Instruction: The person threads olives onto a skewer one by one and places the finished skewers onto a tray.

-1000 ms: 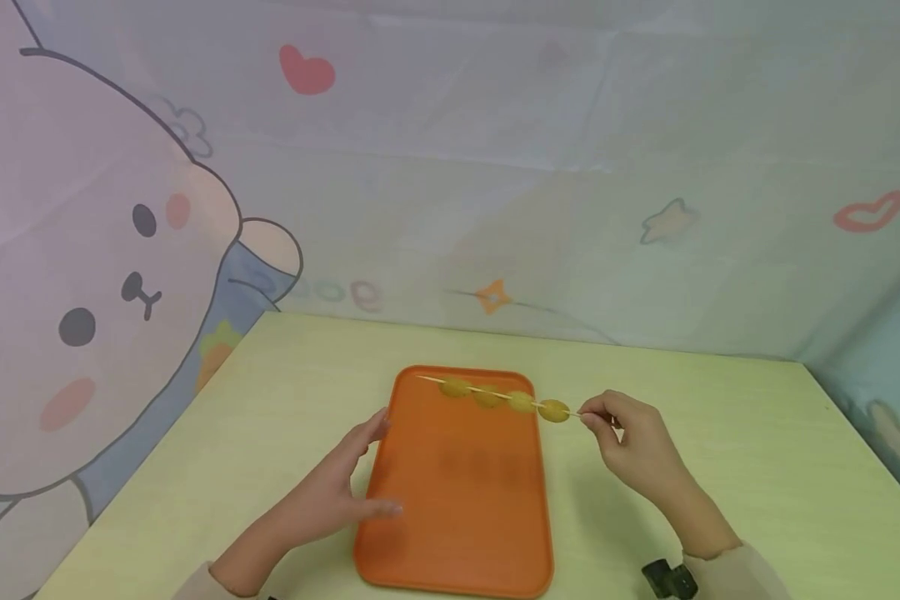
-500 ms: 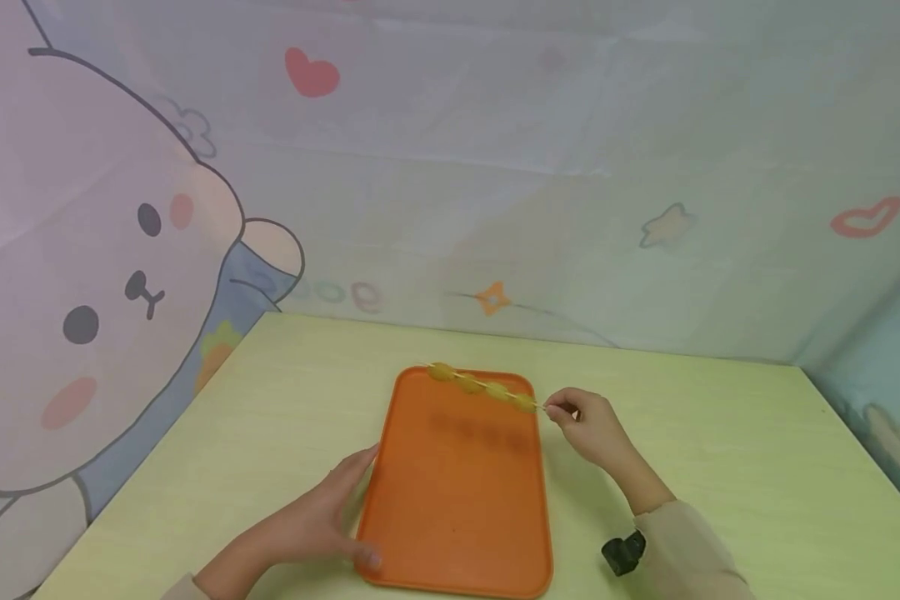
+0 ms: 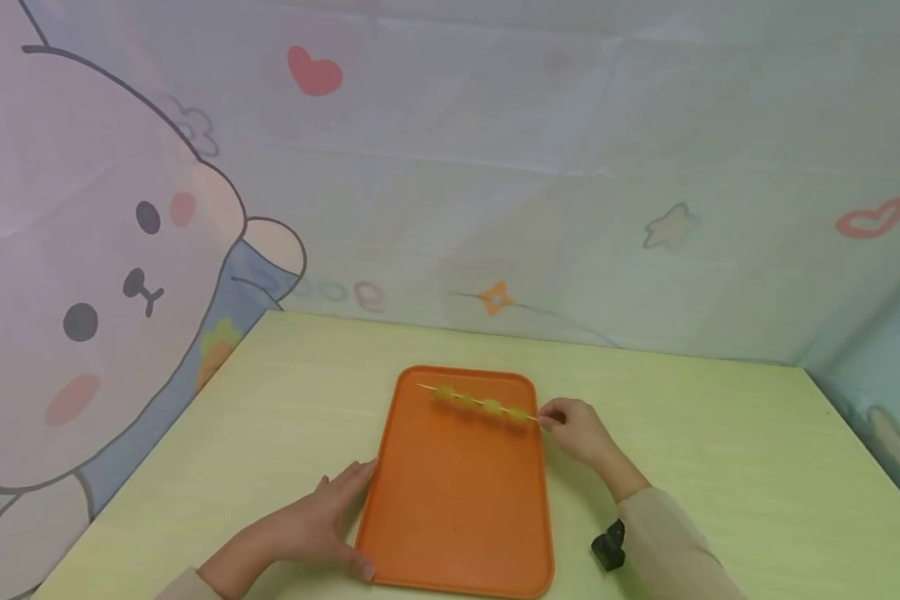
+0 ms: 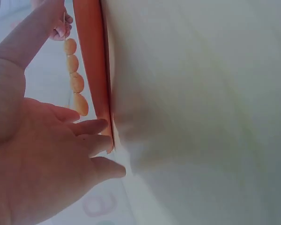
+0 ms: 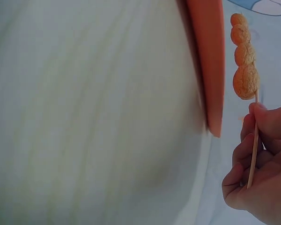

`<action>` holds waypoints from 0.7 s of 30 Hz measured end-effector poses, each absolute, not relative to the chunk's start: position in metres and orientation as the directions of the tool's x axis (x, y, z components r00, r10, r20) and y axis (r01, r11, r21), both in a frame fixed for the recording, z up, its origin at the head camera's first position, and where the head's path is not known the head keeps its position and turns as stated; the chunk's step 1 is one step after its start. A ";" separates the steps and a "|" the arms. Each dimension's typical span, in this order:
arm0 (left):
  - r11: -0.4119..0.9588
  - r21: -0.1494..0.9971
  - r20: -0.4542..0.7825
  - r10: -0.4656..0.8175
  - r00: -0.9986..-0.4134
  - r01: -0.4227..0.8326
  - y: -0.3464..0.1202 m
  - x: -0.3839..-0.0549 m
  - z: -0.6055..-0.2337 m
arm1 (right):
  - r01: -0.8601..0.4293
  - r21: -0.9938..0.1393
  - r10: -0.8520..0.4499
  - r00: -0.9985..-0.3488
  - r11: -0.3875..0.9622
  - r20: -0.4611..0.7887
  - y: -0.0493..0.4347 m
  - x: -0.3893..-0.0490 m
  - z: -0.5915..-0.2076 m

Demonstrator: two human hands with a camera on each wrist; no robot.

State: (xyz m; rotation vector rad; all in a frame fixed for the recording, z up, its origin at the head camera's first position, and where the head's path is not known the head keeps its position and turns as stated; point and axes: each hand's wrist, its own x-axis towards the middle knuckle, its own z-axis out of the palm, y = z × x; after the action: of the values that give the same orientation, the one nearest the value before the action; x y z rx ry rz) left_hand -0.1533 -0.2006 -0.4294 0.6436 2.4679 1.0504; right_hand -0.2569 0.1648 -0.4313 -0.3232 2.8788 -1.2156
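Note:
A skewer carries several yellowish round pieces on a thin wooden stick. It hangs over the far end of an orange tray, slanting down towards the right. My right hand pinches the bare end of the stick between thumb and fingers, just off the tray's right edge. In the right wrist view the stick runs across the palm. Along the tray's left side lies my left hand, its fingers and thumb extended. The left wrist view has its fingertips touching the tray's outer wall.
Under the tray is a pale yellow-green table. A cloth backdrop printed with a cartoon bear, hearts and stars hangs behind it. A black wrist camera sits by the right sleeve.
My right hand has brought the skewer left and then lowered it over the tray's far end. My left hand has moved from above the tray's left part to its left edge.

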 end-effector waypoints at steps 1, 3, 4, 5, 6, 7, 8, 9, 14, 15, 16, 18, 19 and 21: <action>0.622 0.742 -0.177 0.542 -0.822 0.250 -0.200 -0.154 -0.429 | -0.190 -0.703 -0.189 -0.979 0.685 0.081 0.165 -0.258 -0.433; 0.634 0.738 -0.207 0.537 -0.818 0.230 -0.200 -0.154 -0.429 | -0.190 -0.694 -0.188 -0.979 0.694 0.080 0.164 -0.260 -0.436; 0.640 0.735 -0.219 0.534 -0.816 0.222 -0.200 -0.155 -0.429 | -0.192 -0.690 -0.189 -0.979 0.698 0.081 0.164 -0.261 -0.437; 0.643 0.735 -0.227 0.532 -0.816 0.215 -0.200 -0.155 -0.429 | -0.195 -0.686 -0.191 -0.978 0.701 0.083 0.164 -0.261 -0.438; 0.644 0.734 -0.228 0.534 -0.814 0.216 -0.200 -0.155 -0.430 | -0.196 -0.682 -0.192 -0.978 0.704 0.083 0.164 -0.262 -0.439; 0.645 0.731 -0.225 0.536 -0.814 0.222 -0.200 -0.155 -0.430 | -0.198 -0.681 -0.192 -0.978 0.705 0.085 0.164 -0.263 -0.440; 0.646 0.728 -0.222 0.538 -0.813 0.229 -0.199 -0.155 -0.431 | -0.200 -0.680 -0.194 -0.977 0.706 0.086 0.164 -0.263 -0.440; 0.645 0.727 -0.218 0.541 -0.812 0.235 -0.199 -0.155 -0.432 | -0.201 -0.679 -0.195 -0.977 0.706 0.086 0.164 -0.263 -0.441; 0.644 0.720 -0.204 0.553 -0.808 0.259 -0.198 -0.156 -0.433 | -0.209 -0.674 -0.205 -0.975 0.709 0.086 0.164 -0.265 -0.442; 0.644 0.719 -0.204 0.553 -0.808 0.260 -0.198 -0.157 -0.433 | -0.210 -0.673 -0.206 -0.975 0.709 0.087 0.163 -0.265 -0.442; 0.644 0.718 -0.201 0.554 -0.808 0.263 -0.198 -0.157 -0.433 | -0.213 -0.672 -0.209 -0.974 0.709 0.088 0.163 -0.264 -0.442; 0.646 0.716 -0.203 0.554 -0.808 0.263 -0.198 -0.157 -0.432 | -0.214 -0.671 -0.210 -0.974 0.710 0.089 0.163 -0.265 -0.442; 0.647 0.717 -0.205 0.553 -0.808 0.260 -0.198 -0.157 -0.432 | -0.215 -0.672 -0.210 -0.974 0.709 0.090 0.163 -0.265 -0.442; 0.650 0.714 -0.210 0.551 -0.808 0.258 -0.198 -0.157 -0.432 | -0.218 -0.674 -0.216 -0.972 0.705 0.089 0.163 -0.265 -0.442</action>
State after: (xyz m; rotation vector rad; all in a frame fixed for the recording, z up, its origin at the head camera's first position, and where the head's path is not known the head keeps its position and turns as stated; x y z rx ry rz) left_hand -0.1572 -0.1983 -0.4322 0.6370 2.4589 0.9732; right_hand -0.2647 0.1629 -0.4418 -0.3699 2.9036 -1.1489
